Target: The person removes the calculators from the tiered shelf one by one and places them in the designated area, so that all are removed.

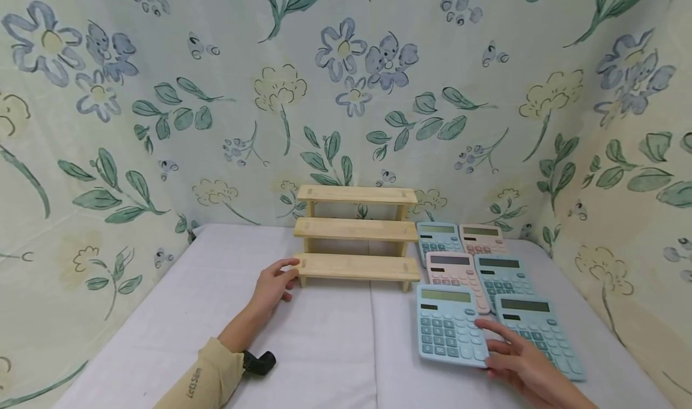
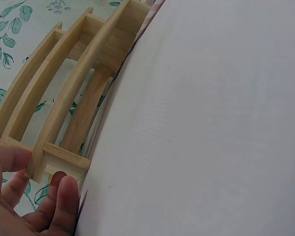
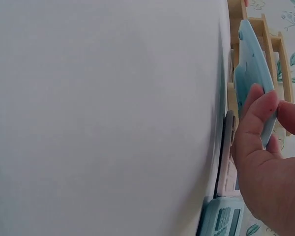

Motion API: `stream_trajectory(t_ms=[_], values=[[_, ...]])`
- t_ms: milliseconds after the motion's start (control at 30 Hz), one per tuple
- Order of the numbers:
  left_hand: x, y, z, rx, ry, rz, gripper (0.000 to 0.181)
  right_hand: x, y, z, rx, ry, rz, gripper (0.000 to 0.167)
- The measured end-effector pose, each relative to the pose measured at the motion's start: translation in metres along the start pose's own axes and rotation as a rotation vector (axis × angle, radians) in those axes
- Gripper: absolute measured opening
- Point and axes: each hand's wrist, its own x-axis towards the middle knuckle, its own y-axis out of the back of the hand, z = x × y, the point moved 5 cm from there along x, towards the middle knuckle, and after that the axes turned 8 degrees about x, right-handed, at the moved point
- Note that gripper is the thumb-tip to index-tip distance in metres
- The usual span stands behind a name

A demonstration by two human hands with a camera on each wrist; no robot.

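A three-step wooden display stand [image 1: 357, 266] stands against the back cloth. My left hand [image 1: 274, 286] holds the left end of its lowest step; in the left wrist view, the fingers [image 2: 64, 201] curl near the step's underside. On the right, my right hand [image 1: 510, 355] pinches the right edge of a light blue calculator [image 1: 446, 331]. That calculator [image 3: 253, 64] is lifted off the table in the right wrist view, with its keys turned up toward the head camera. The right fingertips are partly hidden beneath it.
Right of the stand lie more calculators: a blue one [image 1: 439, 235] and a pink one [image 1: 483, 238] at the back, a pink one [image 1: 450, 263] and a blue one [image 1: 500, 271] ahead of them, and another blue one [image 1: 532, 322] beside my right hand. A white cloth [image 1: 324, 349] covers the table.
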Motion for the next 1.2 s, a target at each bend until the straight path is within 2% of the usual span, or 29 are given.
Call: stream_trajectory(t_ms=[167, 333, 533, 767, 967, 1200], values=[[0.0, 0.0, 0.0, -0.003, -0.004, -0.003, 0.033, -0.001, 0.007, 0.003, 0.01, -0.015, 0.012, 0.084], [0.001, 0.0, -0.001, 0.0, 0.002, -0.004, 0.033, -0.003, 0.017, 0.007, 0.012, -0.022, -0.02, 0.085], [0.002, 0.001, -0.002, 0.009, 0.008, 0.005, 0.032, -0.008, 0.025, 0.01, 0.067, -0.061, -0.062, 0.091], [0.002, 0.002, -0.002, 0.007, 0.013, 0.002, 0.033, -0.011, 0.037, 0.014, 0.109, -0.104, -0.03, 0.092], [0.002, 0.002, -0.002, 0.009, 0.015, -0.002, 0.034, -0.013, 0.044, 0.016, 0.145, -0.096, -0.093, 0.087], [0.001, 0.001, -0.002, 0.008, 0.015, -0.002, 0.034, -0.013, 0.045, 0.015, 0.118, -0.109, -0.023, 0.086]])
